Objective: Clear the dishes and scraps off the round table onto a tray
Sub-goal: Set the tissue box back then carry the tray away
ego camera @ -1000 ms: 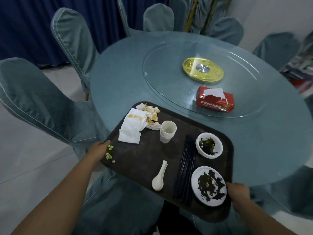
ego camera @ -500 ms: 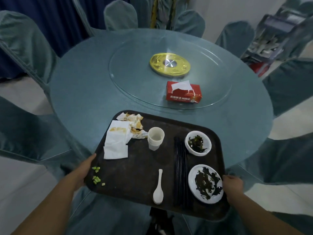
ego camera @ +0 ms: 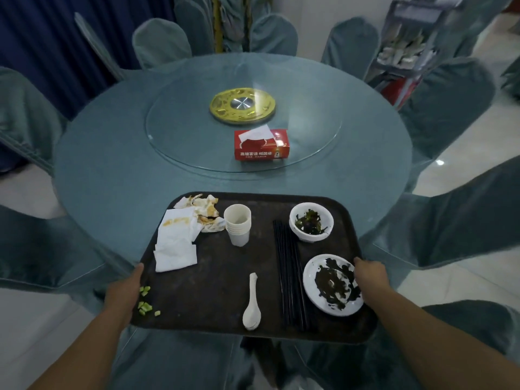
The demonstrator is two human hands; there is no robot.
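Tray (ego camera: 213, 277): dark, matte, rounded rectangle at the glassy round table's (ego camera: 112, 164) near edge.
Left hand (ego camera: 123, 294): clasps the left rim, thumb on top; fingers apparently curled beneath.
Right hand (ego camera: 371, 277): clasps the right rim beside the smeared white plate (ego camera: 332, 285).

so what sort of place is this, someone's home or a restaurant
Probably a restaurant banquet room: a large round table with a glass lazy Susan, matching fabric-covered chairs around it, and a serving tray of used dishes.

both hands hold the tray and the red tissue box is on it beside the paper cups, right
No. The left hand and right hand hold the tray with the paper cups, but the head view shows the red tissue box on the glass turntable instead.
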